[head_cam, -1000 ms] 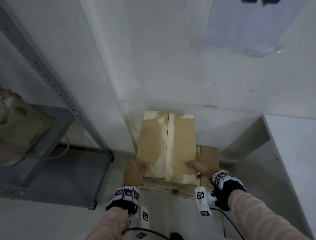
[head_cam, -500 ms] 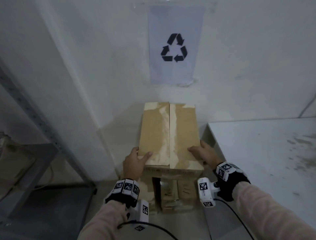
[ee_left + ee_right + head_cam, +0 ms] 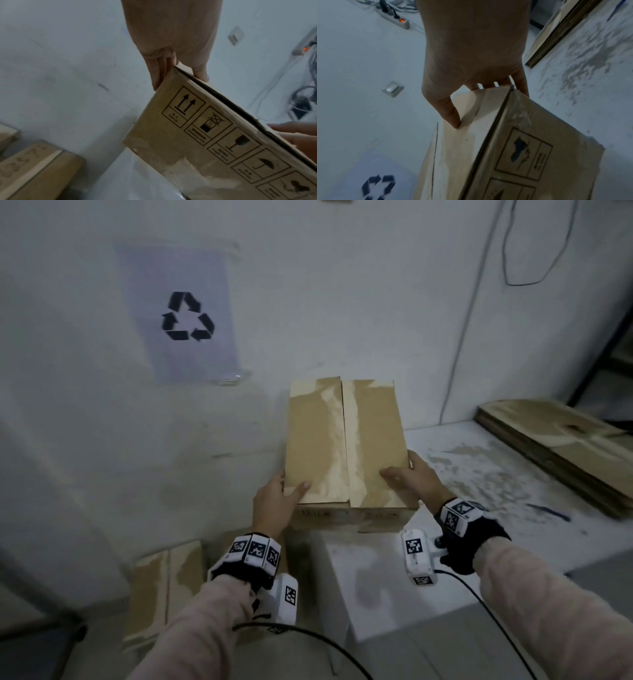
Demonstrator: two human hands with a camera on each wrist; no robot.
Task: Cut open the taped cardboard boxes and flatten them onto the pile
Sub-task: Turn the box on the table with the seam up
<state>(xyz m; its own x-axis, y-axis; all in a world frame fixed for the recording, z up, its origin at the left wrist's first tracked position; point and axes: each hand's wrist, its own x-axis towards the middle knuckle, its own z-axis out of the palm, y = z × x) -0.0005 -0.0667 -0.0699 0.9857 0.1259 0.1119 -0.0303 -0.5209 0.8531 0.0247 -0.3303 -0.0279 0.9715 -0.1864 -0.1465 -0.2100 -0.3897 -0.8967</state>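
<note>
Box: we hold the box in the air with both hands, above the near left corner of the surface, in front of the wall.
Left hand: our left hand grasps the near left corner of the box, thumb on the top, fingers on the side.
Right hand: our right hand grasps the near right edge, thumb on the top, the fingers behind the edge.
Done: a pile of flat cardboard lies at the far right edge of the surface, so we judge some boxes are already finished.
Left: the top flaps of this box are closed, and pale strips run beside the middle seam; we cannot tell if tape closes it now. We judge it must yet be put down, cut and flattened. Another box waits on the floor to the left. We see no knife.
Writing: the box side carries handling symbols: two arrows up, a stacking mark with "12", a glass, an umbrella. The small text under them is too blurred to read. The floor box has handwriting we cannot read.
Sign: a paper with the recycling symbol hangs on the wall.
</note>
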